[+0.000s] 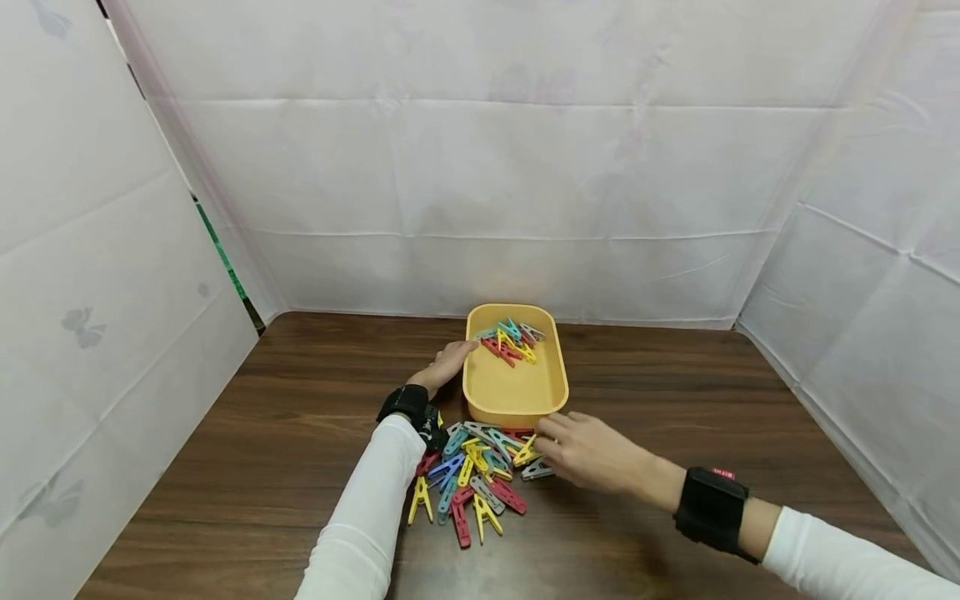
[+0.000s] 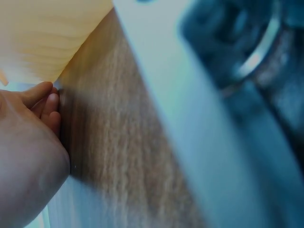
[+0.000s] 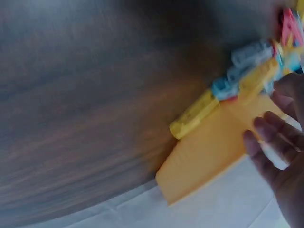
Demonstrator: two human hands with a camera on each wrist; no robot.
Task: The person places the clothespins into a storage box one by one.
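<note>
Head view — pegs (image 1: 476,475) beside tray (image 1: 513,400).

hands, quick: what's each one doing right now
Left hand: open, touching the yellow plastic tray.
Right hand: open, holding nothing, beside the pile of coloured plastic clothespins.

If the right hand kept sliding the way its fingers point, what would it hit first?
Most likely the clothespin pile on the table: the right hand points left, fingertips already at the pile's edge by a yellow clothespin. The yellow tray sits just beyond, though depth is unclear.
</note>
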